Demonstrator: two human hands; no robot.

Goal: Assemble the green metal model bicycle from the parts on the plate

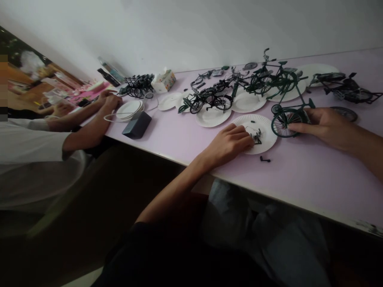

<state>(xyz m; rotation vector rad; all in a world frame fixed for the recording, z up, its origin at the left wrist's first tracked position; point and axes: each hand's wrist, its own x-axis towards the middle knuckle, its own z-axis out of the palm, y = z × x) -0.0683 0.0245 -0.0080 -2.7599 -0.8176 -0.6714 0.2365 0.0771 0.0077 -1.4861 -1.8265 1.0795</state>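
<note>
My right hand (330, 126) grips a green model bicycle frame (295, 108) by its wheel end, thumb against the spokes of the fitted wheel (284, 124). My left hand (229, 143) is over the near paper plate (266, 123), fingers curled together and fingertips down among small dark parts (256, 137). What those fingertips pinch, if anything, is hidden. A small black crank-shaped piece (265, 159) lies on the table just in front of that plate.
Model bicycles (214, 99) and paper plates (248, 103) line the back of the table. A dark bicycle (353, 91) lies at right, near a loose wheel (344, 113). A dark box (137, 125) and tissue box (164, 81) stand left. A co-worker's arms (89, 127) rest farther left.
</note>
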